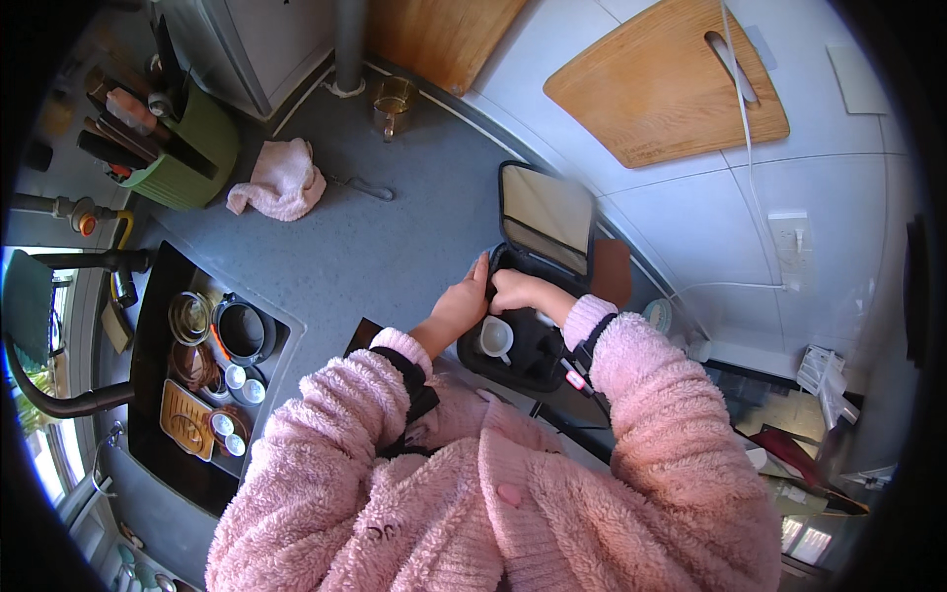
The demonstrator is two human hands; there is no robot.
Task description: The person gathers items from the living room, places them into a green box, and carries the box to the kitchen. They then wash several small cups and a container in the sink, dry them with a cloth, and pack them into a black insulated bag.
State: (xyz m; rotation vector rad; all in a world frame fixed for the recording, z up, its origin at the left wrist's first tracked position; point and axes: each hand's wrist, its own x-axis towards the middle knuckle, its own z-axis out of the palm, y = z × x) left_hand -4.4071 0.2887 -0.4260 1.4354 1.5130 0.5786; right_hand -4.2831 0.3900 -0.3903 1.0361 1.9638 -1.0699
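Note:
On the grey countertop in front of me stands a black soft-sided case [473, 362] with its lid [547, 214] raised toward the wall. My left hand [457, 302] grips the case's left side wall, thumb along the rim. Reaching into the case, my right hand [524, 290] has its fingers bent down against the inner side of that same wall. Its fingertips are hidden, so whether they hold something cannot be told. A small white cup with a handle [496, 337] sits inside, just below my hands. Another pale item [546, 318] shows partly beside my right sleeve.
Left lies a sink [296, 333] holding glass bowls, a dark round pan [244, 331] and small cups. Farther back are a pink cloth [281, 180], a glass mug [391, 111] and a green utensil holder [194, 152]. A wooden cutting board [666, 81] hangs on the tiled wall.

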